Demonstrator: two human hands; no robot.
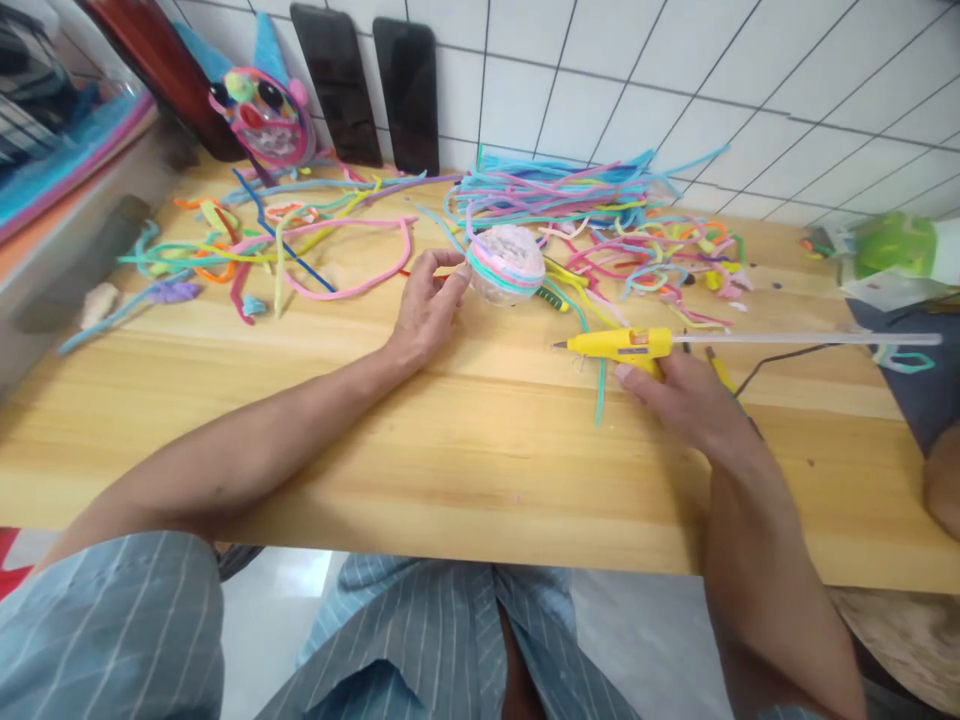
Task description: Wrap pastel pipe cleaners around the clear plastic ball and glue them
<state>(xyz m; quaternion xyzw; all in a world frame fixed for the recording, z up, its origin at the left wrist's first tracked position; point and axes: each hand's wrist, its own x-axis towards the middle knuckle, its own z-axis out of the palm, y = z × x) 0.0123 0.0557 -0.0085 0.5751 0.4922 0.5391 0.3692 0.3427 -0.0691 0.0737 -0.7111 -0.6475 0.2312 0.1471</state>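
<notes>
My left hand (pixel 426 310) grips a round pale ball (pixel 505 265) wrapped in pastel pipe cleaners, resting it on the wooden table (pixel 465 450). My right hand (pixel 679 395) is closed on the handle of a yellow hot glue gun (pixel 622 345), nozzle pointing left toward the ball, a clear glue stick (pixel 810 339) sticking out of its back to the right. The nozzle tip is a short way right of and below the ball. A teal pipe cleaner (pixel 599 385) lies under the gun.
A big heap of coloured pipe cleaners (pixel 600 215) lies behind the ball, more loose ones (pixel 262 245) at the left. A pipe-cleaner clown face (pixel 262 115) and two dark phones (pixel 375 85) lean on the tiled wall. A green object (pixel 892 245) sits far right.
</notes>
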